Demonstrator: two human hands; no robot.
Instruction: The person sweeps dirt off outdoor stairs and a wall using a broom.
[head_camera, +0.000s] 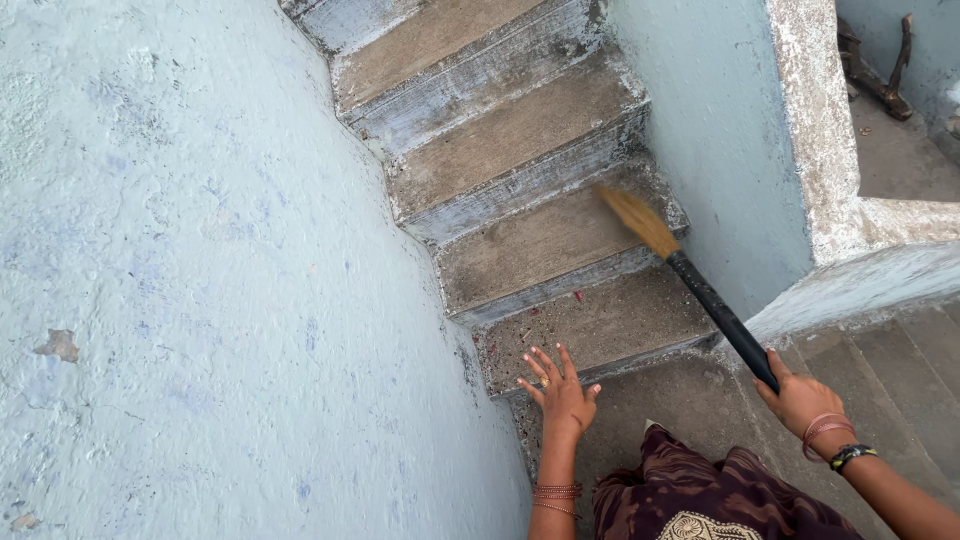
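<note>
While I watched through the head camera, the broom (690, 283) ran on a long slanted axis, its black handle rising from the lower right up to the tan bristle head, which pointed up and to the left over the third step (540, 245) of the flight. My right hand (800, 400) was wrapped closed around the bottom end of the handle, so the whole broom reached away from that grip toward the stairs, the bristles blurred and well apart from the hand. My left hand (560, 392) held nothing; its fingers were spread open, hovering near the edge of the lowest step (610, 325), and I could not tell whether it touched the concrete. Small reddish scraps (578, 296) lay on that lowest step, between the open hand and the bristles. A pale blue wall (200, 280) closed in the left side of the stairs, and another blue wall with a rough white ledge (815, 130) stood just to the right of the broom. Patterned dark cloth (700, 495) showed below between my arms, with bangles (557, 493) on the left wrist.
</note>
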